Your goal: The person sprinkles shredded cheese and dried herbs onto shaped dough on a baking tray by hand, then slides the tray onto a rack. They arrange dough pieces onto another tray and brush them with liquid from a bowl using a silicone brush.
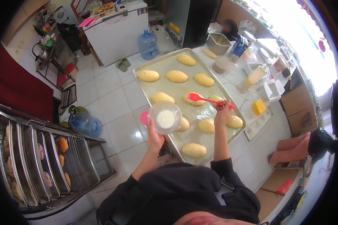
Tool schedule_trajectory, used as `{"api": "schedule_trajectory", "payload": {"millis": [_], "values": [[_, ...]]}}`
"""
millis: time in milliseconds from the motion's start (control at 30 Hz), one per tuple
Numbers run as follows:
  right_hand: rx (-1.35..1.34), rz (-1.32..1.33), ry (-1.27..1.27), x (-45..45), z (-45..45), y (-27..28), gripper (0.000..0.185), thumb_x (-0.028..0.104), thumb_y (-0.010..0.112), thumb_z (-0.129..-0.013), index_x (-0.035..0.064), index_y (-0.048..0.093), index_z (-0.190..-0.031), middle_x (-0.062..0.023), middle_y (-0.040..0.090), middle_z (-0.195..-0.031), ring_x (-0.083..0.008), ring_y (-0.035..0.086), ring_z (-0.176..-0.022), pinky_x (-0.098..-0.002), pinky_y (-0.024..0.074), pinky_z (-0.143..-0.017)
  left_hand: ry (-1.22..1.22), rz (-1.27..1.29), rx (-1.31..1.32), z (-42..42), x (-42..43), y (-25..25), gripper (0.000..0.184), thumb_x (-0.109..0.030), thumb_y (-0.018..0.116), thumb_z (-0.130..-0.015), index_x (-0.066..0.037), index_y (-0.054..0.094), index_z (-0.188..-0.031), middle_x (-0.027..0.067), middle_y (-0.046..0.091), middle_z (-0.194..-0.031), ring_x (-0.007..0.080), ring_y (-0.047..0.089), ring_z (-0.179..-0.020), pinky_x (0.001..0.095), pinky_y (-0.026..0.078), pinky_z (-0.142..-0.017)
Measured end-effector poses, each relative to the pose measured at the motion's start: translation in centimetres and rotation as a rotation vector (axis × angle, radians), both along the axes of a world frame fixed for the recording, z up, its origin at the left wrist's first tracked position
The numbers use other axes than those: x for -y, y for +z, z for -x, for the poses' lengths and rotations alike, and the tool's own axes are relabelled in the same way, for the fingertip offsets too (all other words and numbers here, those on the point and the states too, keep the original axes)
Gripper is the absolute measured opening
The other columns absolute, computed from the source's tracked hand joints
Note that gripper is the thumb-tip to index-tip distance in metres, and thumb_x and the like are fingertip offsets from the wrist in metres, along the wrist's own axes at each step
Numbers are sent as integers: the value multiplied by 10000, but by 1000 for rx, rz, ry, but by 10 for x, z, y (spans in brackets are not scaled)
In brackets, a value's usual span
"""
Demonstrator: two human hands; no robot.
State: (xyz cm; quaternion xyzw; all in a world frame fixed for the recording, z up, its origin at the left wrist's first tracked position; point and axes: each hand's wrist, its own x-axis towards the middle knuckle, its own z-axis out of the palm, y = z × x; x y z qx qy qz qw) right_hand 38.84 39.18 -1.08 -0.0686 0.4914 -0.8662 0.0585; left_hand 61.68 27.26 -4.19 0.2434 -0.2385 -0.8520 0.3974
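Observation:
A clear bowl [155, 108] with white liquid in its bottom is held by my left hand [154, 134], over the left edge of the baking tray [154, 87]. My right hand [223, 111] grips the handle of a red pastry brush [194, 97]. The brush head is at a dough piece [196, 102] near the middle of the tray; I cannot tell whether it touches. Several pale yellow oval dough pieces lie spaced out on the tray, such as one at the front [193, 150]. The bowl partly hides two of them.
Right of the tray, the counter holds a squeeze bottle [256, 76], a blue carton [239, 48], a metal container [218, 44] and a yellow block [258, 107]. A rack of trays [37, 161] with breads stands at left. Another person [296, 147] is at right.

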Motion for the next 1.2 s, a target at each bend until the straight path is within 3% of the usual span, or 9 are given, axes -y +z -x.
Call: {"api": "schedule_trajectory", "payload": {"millis": [133,300,433,533,633,767,867,967,1200], "values": [[-35,-171,-128,-3,34,-38,320,283,408,-922,14,455,-755,-100,549,-698,-158,575,-523,-264,531,-521,-3,34,14,-8,-2,20,535,-412,383,-899,-46,300,-1281,110,412,-1239,225,431,-1136,363,377,-937],[-112,-343,-253,-20,54,-29,336,243,398,-926,-32,484,-754,-127,560,-712,-180,578,-525,-268,526,-492,75,78,137,-23,6,7,562,-476,326,-897,-73,312,-1290,104,451,-1225,230,476,-1103,374,442,-878],[-90,-228,-137,5,45,-33,334,258,419,-917,-28,467,-751,-148,565,-728,-204,594,-544,-275,533,-509,95,46,177,-28,7,10,575,-484,315,-897,-79,289,-1305,105,432,-1246,230,448,-1134,384,425,-895],[-37,-348,-139,6,66,-60,323,252,425,-913,-32,462,-764,-153,559,-745,-211,598,-558,-279,539,-510,104,54,175,-33,6,23,581,-486,311,-897,-93,266,-1322,100,394,-1282,235,403,-1175,397,400,-919],[99,-288,-250,-7,72,-42,300,243,426,-910,-26,456,-780,-146,554,-735,-211,597,-556,-283,549,-514,138,52,151,-43,9,31,563,-462,353,-895,-87,278,-1308,76,389,-1276,218,408,-1162,368,388,-921],[66,-162,-278,-5,65,-37,318,219,414,-910,-56,472,-761,-142,553,-711,-190,583,-541,-271,549,-486,176,14,150,-48,8,34,559,-460,352,-897,-89,280,-1308,73,391,-1277,217,407,-1162,374,380,-928],[40,-213,-168,-1,58,-42,323,217,417,-911,-62,476,-758,-144,553,-702,-185,582,-527,-271,541,-469,178,-4,129,-47,8,35,555,-454,353,-899,-85,283,-1307,72,397,-1274,212,406,-1163,372,365,-941],[18,-286,-295,-3,60,-35,331,223,416,-913,-67,480,-768,-147,559,-698,-184,585,-519,-269,531,-461,201,-10,131,-46,11,33,551,-447,354,-902,-76,286,-1305,73,404,-1271,206,405,-1164,365,356,-950],[-132,-281,-204,35,17,-30,397,224,396,-922,-66,510,-677,-127,563,-612,-176,590,-492,-252,503,-457,191,25,133,-40,8,36,549,-454,338,-901,-96,288,-1315,80,392,-1284,220,401,-1170,385,374,-939]]}}
